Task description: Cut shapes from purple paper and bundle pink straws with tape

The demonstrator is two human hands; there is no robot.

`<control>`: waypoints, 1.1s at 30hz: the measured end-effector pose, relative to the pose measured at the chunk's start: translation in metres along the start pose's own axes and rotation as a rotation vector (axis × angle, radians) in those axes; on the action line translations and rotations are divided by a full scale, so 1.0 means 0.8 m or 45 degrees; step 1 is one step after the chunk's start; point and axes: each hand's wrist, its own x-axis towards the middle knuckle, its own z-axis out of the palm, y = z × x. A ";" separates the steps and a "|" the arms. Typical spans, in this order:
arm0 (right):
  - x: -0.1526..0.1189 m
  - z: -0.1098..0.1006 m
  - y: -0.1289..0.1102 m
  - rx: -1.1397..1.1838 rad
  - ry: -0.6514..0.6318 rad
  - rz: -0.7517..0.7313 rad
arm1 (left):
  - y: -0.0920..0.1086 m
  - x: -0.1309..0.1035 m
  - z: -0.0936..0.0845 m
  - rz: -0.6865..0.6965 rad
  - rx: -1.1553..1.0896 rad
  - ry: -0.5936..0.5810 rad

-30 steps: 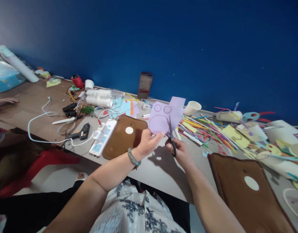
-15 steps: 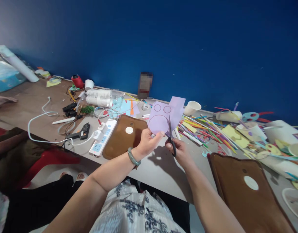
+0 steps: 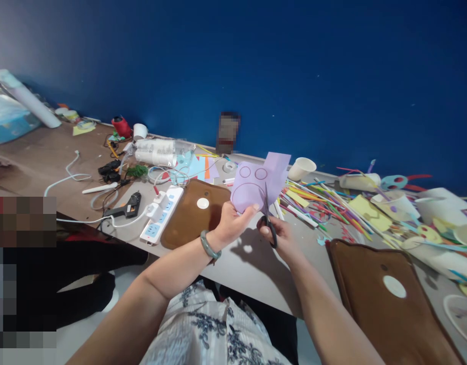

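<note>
Between the fingers of my left hand (image 3: 237,220) is a sheet of purple paper (image 3: 277,170), pinched at its lower edge above the table. Two small circles and one larger round outline are drawn on it. My right hand (image 3: 277,235) grips a pair of black-handled scissors (image 3: 270,228) by the loops. The scissor blades point up and lie at the paper, to the right of the large outline. Whether the blades are parted is too small to tell.
A brown mat (image 3: 195,223) and a white power strip (image 3: 163,215) lie to the left, with a black glue gun (image 3: 129,207) beyond. Colourful sticks (image 3: 332,205), paper cups (image 3: 302,168) and another brown mat (image 3: 389,304) are on the right. A person (image 3: 88,274) is at far left.
The scissors have shifted slightly on the purple paper, and the paper has tilted a little. At the left, the other person's legs have moved closer to the table.
</note>
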 end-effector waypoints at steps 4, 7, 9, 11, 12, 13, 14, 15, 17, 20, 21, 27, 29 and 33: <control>0.001 0.000 -0.002 -0.010 0.012 -0.006 | 0.001 -0.001 0.000 -0.016 0.032 0.003; 0.001 0.000 -0.003 -0.009 0.025 -0.004 | -0.001 -0.001 0.001 -0.021 0.041 0.002; 0.000 0.000 -0.002 -0.001 0.027 -0.002 | -0.002 -0.001 0.001 -0.022 0.044 -0.001; 0.000 0.001 -0.002 0.005 0.027 0.003 | -0.003 -0.001 0.001 -0.028 0.043 0.004; 0.000 0.001 -0.001 0.005 0.028 0.005 | -0.003 0.000 0.001 -0.029 0.042 0.007; -0.001 0.001 -0.001 0.004 0.030 0.004 | -0.003 -0.001 0.001 -0.030 0.043 0.008; -0.001 0.001 -0.001 0.003 0.031 0.004 | -0.003 -0.001 0.001 -0.030 0.042 0.007; -0.001 0.001 -0.002 0.003 0.031 0.004 | -0.003 -0.001 0.001 -0.030 0.041 0.005; 0.000 0.002 -0.002 0.006 0.033 0.004 | -0.003 -0.001 0.000 -0.030 0.037 -0.001; 0.000 0.001 0.000 0.009 0.034 0.005 | -0.003 -0.001 0.000 -0.028 0.035 0.001; 0.000 0.001 0.001 0.010 0.034 0.005 | -0.003 -0.001 0.000 -0.027 0.034 0.001; 0.000 -0.001 0.007 0.029 0.022 0.009 | -0.004 -0.001 -0.001 -0.022 0.021 0.001; 0.000 -0.002 0.006 0.028 0.022 0.013 | -0.004 -0.001 -0.001 -0.010 0.023 0.007; 0.001 -0.003 0.004 0.024 0.008 0.018 | -0.005 0.000 -0.002 0.001 0.030 0.012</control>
